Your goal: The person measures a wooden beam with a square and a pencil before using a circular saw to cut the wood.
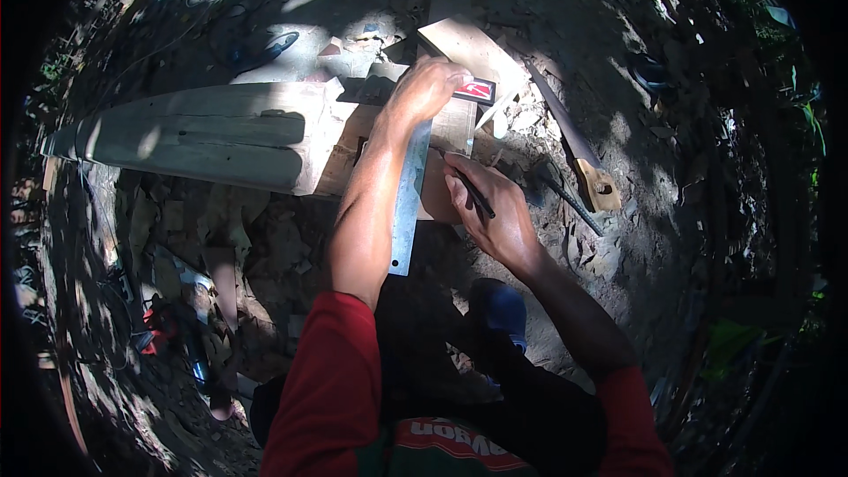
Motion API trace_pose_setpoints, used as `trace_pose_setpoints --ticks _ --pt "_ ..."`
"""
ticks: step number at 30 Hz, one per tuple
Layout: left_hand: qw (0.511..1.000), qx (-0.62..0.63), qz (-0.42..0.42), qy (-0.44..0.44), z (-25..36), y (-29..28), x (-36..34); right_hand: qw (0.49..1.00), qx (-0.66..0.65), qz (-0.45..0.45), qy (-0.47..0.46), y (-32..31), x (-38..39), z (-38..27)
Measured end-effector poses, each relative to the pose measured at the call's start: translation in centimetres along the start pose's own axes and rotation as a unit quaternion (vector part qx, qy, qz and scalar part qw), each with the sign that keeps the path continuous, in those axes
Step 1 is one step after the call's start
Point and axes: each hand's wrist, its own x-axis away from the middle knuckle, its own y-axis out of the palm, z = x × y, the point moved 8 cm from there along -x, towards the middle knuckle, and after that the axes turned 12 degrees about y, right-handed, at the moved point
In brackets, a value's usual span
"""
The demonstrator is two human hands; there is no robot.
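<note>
My left hand (424, 88) grips the black stock (481, 95) with a red panel of a metal square, pressing it against the timber. The square's steel blade (405, 212) runs toward me over the work, partly under my wrist. Just right of the blade, my right hand (502, 216) holds a dark pencil-like marker (480, 195), its fingertips down at the wood (435, 196) beside the blade. A long pale timber (203, 137) with a tapered left end lies crosswise under the square, and a light board (464, 44) lies beyond my left hand.
A handsaw (594, 187) with a wooden handle lies on the leaf-strewn ground (609, 274) at the right, near a dark rod (574, 206). My blue-shod foot (499, 309) is below my right hand. Scattered offcuts and tools lie at the lower left, with plants at both rims.
</note>
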Motion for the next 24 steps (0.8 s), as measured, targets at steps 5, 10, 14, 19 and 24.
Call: trace_pose_setpoints --ticks 5,10,14,19,24 --pt "1.000 0.003 0.000 0.013 -0.6 0.2 0.0 1.000 -0.003 0.008 -0.008 -0.1 0.1 -0.2" --pt "0.999 0.034 -0.012 -0.008 -1.0 0.5 -0.3 1.000 -0.004 0.001 0.004 -0.2 0.1 0.0" --pt "0.999 0.041 -0.020 -0.005 -1.7 0.3 -0.3 1.000 -0.004 0.005 -0.001 -0.1 0.0 -0.4" --pt "0.997 0.072 -0.030 -0.029 -1.7 0.5 -0.5 1.000 -0.005 0.017 -0.008 -0.2 0.1 0.0" --pt "0.997 0.068 -0.027 -0.037 -1.8 0.4 -0.3 1.000 -0.018 0.006 0.012 -0.2 0.0 -0.4"
